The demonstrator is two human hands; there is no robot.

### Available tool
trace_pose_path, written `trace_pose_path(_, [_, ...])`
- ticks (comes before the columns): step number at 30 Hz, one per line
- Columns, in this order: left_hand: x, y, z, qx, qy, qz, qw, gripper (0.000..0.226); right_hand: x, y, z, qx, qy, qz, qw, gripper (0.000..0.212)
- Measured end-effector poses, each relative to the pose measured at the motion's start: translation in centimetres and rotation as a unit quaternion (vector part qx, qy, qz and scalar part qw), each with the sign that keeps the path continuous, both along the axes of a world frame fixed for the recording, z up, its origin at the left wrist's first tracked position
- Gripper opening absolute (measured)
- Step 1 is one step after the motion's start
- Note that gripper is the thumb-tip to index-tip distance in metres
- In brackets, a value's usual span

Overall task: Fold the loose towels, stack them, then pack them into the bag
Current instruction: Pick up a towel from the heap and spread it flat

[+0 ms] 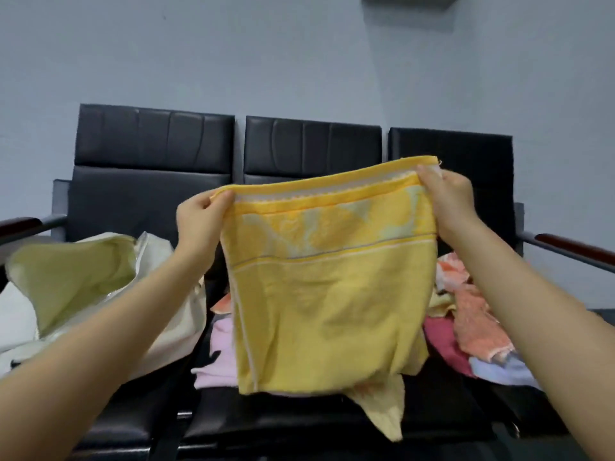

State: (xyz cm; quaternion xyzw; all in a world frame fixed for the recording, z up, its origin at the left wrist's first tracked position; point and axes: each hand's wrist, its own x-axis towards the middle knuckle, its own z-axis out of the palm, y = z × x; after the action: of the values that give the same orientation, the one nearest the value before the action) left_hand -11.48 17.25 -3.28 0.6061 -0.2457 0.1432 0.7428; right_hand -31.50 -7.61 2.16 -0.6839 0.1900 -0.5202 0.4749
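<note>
The yellow towel [332, 294] hangs at frame centre, top hem running left to right, long axis vertical. The left hand [199, 221] and right hand [449, 201] each pinch an upper corner. The bag [159, 261] lies lower left, behind the left arm.

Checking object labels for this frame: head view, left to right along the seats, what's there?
Wooden armrest → open cream bag → left hand → yellow towel held up → right hand → loose towel pile → far wooden armrest.
</note>
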Motion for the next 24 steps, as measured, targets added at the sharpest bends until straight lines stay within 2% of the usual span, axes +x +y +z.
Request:
trace_pose_path(3, [-0.6, 0.8, 3.7, -0.081, 0.047, -0.015, 0.996, 0.009, -0.2, 1.5, 3.7, -0.029, 0.015, 0.01, 0.999, 0.026])
trace_pose_path(6, [-0.9, 1.8, 6.0, -0.11, 0.07, -0.02, 0.991, 0.008, -0.7, 2.2, 6.0, 0.016, 0.011, 0.048, 0.999, 0.015])
trace_pose_path(9, [-0.9, 2.5, 7.3, -0.108, 0.093, -0.034, 0.989, 0.01, -1.2, 2.5, 6.9, 0.082, 0.037, 0.088, 0.992, 0.025])
trace_pose_path(16, [1.9, 1.9, 6.2, 0.017, 0.183, -0.059, 0.981, 0.023, 0.4, -0.6, 3.8, 0.163, 0.169, 0.086, 0.968, 0.023])
trace_pose_path(19, [3.5, 0.1, 2.8, 0.121, 0.146, -0.053, 0.981, 0.009, 2.4, -3.0, -0.2, 0.13, 0.228, 0.03, 0.965, 0.015])
trace_pose_path(21, [4.6, -1.3, -0.1, 0.18, 0.11, -0.048, 0.976, 0.015, 3.7, -4.4, -3.4, 0.094, 0.273, -0.014, 0.957, 0.015])
trace_pose_path(23, [6.0, -2.8, -3.1, 0.226, 0.074, -0.02, 0.971, 0.026, 4.9, -5.5, -6.7, 0.042, 0.309, -0.062, 0.948, 0.005])
trace_pose_path(24, [6.6, -3.5, -4.6, 0.252, 0.054, -0.003, 0.966, 0.031, 5.5, -6.2, -8.2, 0.013, 0.331, -0.085, 0.94, 0.012])
